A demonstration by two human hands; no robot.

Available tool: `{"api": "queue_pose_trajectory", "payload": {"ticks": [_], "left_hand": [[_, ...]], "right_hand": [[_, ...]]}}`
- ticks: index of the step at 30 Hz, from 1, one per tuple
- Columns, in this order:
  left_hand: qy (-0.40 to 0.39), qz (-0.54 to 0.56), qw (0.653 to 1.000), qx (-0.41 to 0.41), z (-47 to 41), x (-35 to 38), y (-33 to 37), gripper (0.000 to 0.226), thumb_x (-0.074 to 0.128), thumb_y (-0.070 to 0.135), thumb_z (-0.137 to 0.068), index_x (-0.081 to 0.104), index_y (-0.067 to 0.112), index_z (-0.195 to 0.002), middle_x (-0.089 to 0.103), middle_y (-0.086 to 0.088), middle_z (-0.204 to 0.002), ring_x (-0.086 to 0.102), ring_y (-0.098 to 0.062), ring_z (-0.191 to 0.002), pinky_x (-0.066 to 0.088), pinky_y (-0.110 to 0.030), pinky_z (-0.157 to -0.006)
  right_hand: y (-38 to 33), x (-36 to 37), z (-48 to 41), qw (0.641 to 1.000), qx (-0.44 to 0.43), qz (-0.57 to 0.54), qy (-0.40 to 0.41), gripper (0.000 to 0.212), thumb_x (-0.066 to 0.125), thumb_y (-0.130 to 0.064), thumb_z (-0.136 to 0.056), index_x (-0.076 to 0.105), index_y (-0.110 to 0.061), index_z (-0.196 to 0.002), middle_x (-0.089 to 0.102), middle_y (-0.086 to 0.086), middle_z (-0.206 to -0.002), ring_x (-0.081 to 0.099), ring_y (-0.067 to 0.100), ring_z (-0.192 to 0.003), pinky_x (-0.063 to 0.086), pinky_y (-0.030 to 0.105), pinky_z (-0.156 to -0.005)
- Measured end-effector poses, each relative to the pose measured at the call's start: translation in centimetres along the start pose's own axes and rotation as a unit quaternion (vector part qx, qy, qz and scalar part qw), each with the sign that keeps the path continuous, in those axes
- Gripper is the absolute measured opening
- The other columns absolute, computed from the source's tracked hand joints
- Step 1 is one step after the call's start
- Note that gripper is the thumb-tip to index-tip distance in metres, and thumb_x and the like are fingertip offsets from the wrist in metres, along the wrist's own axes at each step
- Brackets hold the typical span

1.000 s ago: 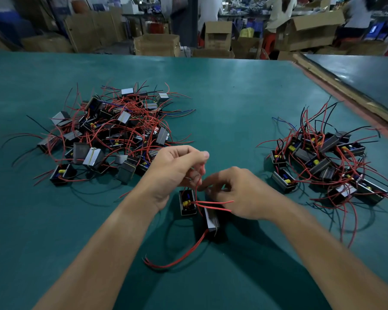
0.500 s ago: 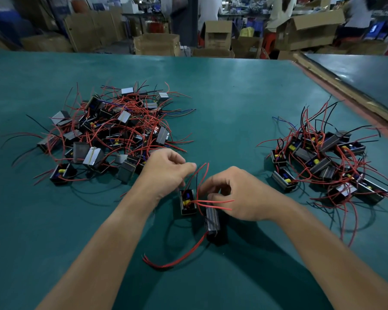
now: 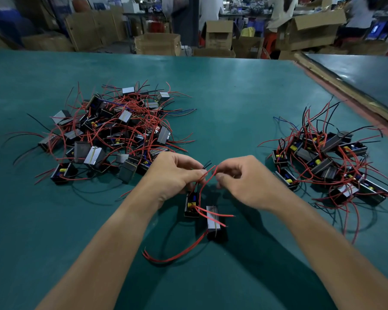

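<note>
Two small black modules lie on the green table between my hands: an open one with yellow parts (image 3: 192, 204) and a closed one with a silver face (image 3: 213, 222). Red wires (image 3: 205, 180) rise from the open module. My left hand (image 3: 175, 175) pinches thin black and red wire ends above it. My right hand (image 3: 242, 177) pinches the tip of a red wire beside them. A long red wire pair (image 3: 177, 253) trails toward me from the closed module.
A large tangled pile of modules with red wires (image 3: 112, 133) lies at the left. A smaller pile (image 3: 327, 159) lies at the right. The table's right edge (image 3: 345, 97) runs diagonally. Cardboard boxes (image 3: 157, 43) and people stand beyond the far edge.
My right hand has lifted off the closed module and risen to the wire ends. Both hands now meet higher, above the open module, with the wires pulled up between them.
</note>
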State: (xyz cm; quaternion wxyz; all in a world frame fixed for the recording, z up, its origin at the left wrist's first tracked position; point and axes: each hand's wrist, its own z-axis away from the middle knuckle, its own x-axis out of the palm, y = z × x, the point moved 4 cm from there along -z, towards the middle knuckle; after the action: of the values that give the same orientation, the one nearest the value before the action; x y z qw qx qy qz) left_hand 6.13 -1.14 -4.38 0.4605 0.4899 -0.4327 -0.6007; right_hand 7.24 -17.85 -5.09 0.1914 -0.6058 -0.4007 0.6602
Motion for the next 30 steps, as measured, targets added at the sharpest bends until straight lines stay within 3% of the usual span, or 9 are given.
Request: {"api": "queue_pose_trajectory", "payload": {"ticks": [4, 8, 15, 20, 26, 30], "left_hand": [[-0.017, -0.013, 0.999, 0.024, 0.3, 0.1, 0.3, 0.01, 0.072, 0.004, -0.085, 0.073, 0.009, -0.075, 0.069, 0.001, -0.059, 0.055, -0.004, -0.048, 0.045, -0.014, -0.046], [-0.029, 0.004, 0.999, 0.034, 0.5, 0.2, 0.6, 0.007, 0.072, 0.001, -0.082, 0.072, 0.005, -0.077, 0.068, 0.003, -0.056, 0.056, -0.003, -0.047, 0.044, -0.012, -0.046], [-0.032, -0.011, 0.998, 0.047, 0.7, 0.3, 0.8, 0.012, 0.075, 0.006, -0.081, 0.074, 0.014, -0.072, 0.07, 0.003, -0.059, 0.057, -0.005, -0.051, 0.045, -0.014, -0.049], [-0.029, -0.003, 0.998, 0.054, 0.6, 0.5, 0.9, 0.014, 0.076, 0.006, -0.081, 0.075, 0.017, -0.072, 0.072, 0.003, -0.064, 0.059, -0.004, -0.053, 0.048, -0.014, -0.051], [-0.04, 0.053, 0.996, 0.06, 0.5, 0.8, 0.9, 0.012, 0.07, 0.004, -0.086, 0.074, 0.009, -0.076, 0.071, -0.005, -0.065, 0.06, -0.012, -0.054, 0.059, -0.026, -0.057], [-0.037, 0.039, 0.995, 0.081, 0.6, 0.9, 1.1, 0.013, 0.07, 0.002, -0.084, 0.074, 0.009, -0.074, 0.07, -0.004, -0.063, 0.06, -0.011, -0.052, 0.056, -0.024, -0.054]], "right_hand": [[0.2, -1.0, -0.1, 0.994, 0.014, -0.091, 0.058, 0.014, 0.067, -0.015, -0.091, 0.071, -0.024, -0.082, 0.074, -0.006, -0.071, 0.059, 0.004, -0.054, 0.048, 0.027, -0.06], [-0.4, -1.2, 0.0, 0.992, -0.005, -0.107, 0.061, 0.019, 0.068, -0.013, -0.09, 0.071, -0.024, -0.076, 0.073, -0.008, -0.068, 0.056, -0.001, -0.049, 0.044, 0.016, -0.056], [-1.0, -1.9, 0.4, 0.984, -0.01, -0.151, 0.091, 0.021, 0.071, -0.008, -0.087, 0.069, -0.017, -0.069, 0.066, -0.007, -0.056, 0.049, 0.007, -0.041, 0.038, 0.014, -0.043], [-1.1, -2.2, 0.3, 0.979, -0.004, -0.184, 0.087, 0.023, 0.07, -0.005, -0.088, 0.069, -0.016, -0.068, 0.066, -0.008, -0.055, 0.049, 0.003, -0.042, 0.039, 0.012, -0.042], [-0.9, -2.2, 0.4, 0.981, 0.007, -0.174, 0.081, 0.023, 0.071, -0.01, -0.088, 0.071, -0.018, -0.066, 0.07, -0.003, -0.06, 0.051, 0.007, -0.043, 0.041, 0.018, -0.043], [-0.9, -2.2, 0.3, 0.979, 0.004, -0.179, 0.092, 0.022, 0.072, -0.015, -0.088, 0.071, -0.017, -0.066, 0.07, -0.003, -0.062, 0.051, 0.008, -0.043, 0.041, 0.019, -0.043]]}}
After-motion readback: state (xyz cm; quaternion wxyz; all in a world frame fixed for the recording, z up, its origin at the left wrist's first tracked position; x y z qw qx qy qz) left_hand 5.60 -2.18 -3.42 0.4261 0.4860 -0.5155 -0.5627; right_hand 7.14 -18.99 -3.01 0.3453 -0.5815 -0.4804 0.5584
